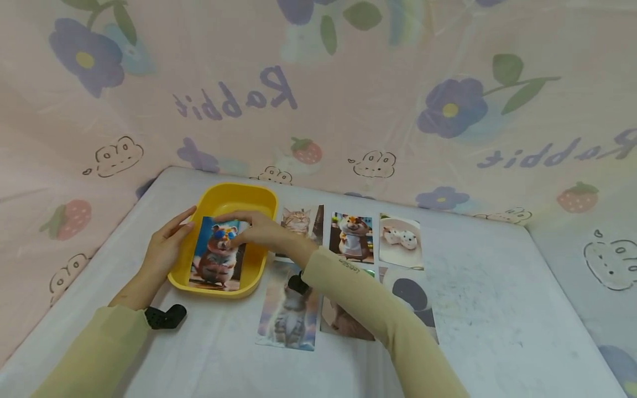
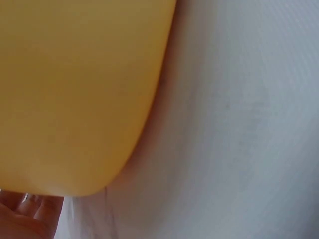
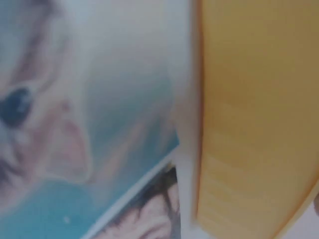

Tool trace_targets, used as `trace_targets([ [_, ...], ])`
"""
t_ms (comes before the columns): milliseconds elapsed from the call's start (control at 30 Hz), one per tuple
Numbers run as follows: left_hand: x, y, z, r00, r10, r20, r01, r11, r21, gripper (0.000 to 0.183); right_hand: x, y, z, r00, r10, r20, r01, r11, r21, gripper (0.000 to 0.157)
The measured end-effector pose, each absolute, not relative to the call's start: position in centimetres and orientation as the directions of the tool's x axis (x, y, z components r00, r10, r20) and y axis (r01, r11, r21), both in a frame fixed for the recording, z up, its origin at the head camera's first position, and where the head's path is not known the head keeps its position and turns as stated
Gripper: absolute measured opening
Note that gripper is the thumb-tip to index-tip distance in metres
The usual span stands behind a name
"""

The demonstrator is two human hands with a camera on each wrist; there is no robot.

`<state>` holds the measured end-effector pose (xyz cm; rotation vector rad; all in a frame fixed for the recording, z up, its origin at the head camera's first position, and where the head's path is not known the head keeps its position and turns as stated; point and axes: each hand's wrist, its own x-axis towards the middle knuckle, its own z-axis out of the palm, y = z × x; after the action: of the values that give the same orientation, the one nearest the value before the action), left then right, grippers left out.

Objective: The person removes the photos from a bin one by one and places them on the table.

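Note:
A yellow plastic tray point(image 1: 226, 193) stands at the left of the table, and my left hand point(image 1: 166, 243) holds it by its left rim. In the left wrist view, fingers point(image 2: 47, 211) show beside the tray's edge. Inside the tray is a picture card point(image 1: 219, 271) of a hamster in blue sunglasses and a shirt. My right hand point(image 1: 266, 232) reaches in from the right and grips this card near its top, index finger by the top edge and thumb over the right part of its face. The right wrist view shows the tray's outer side point(image 3: 254, 119).
Several picture cards lie in two rows right of the tray: a striped cat point(image 1: 298, 218), an aproned hamster point(image 1: 354, 240), two white animals point(image 1: 400, 240), a grey kitten point(image 1: 288, 326), and two partly under my right sleeve point(image 1: 368, 298). A printed curtain point(image 1: 338, 121) hangs behind the table point(image 1: 497, 320).

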<state>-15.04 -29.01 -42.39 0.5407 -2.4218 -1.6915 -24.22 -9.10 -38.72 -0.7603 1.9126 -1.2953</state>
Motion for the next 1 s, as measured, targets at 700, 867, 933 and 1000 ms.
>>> trace_targets([
  [700, -15.1, -28.9, -42.7, -0.934, -0.339, -0.110, -0.233, 0.350, 0.907, 0.051, -24.9, -3.8, -37.9, -0.586, -0.805, -0.094, -0.176, 0.239, -0.955, 0.060],
  [867, -15.3, -29.0, -42.8, -0.940, -0.328, -0.094, -0.214, 0.352, 0.911, 0.051, -25.4, -1.1, -36.9, -0.617, -0.783, -0.083, -0.125, 0.202, -0.971, 0.060],
  [933, -15.2, -29.1, -42.8, -0.940, -0.330, -0.087, -0.210, 0.357, 0.910, 0.050, -25.5, -0.2, -36.9, -0.632, -0.770, -0.083, -0.116, 0.199, -0.973, 0.062],
  [1000, -15.1, -29.3, -42.6, -0.939, -0.332, -0.090, -0.213, 0.358, 0.909, 0.050, -25.5, 0.7, -37.1, -0.645, -0.759, -0.083, -0.117, 0.205, -0.972, 0.062],
])
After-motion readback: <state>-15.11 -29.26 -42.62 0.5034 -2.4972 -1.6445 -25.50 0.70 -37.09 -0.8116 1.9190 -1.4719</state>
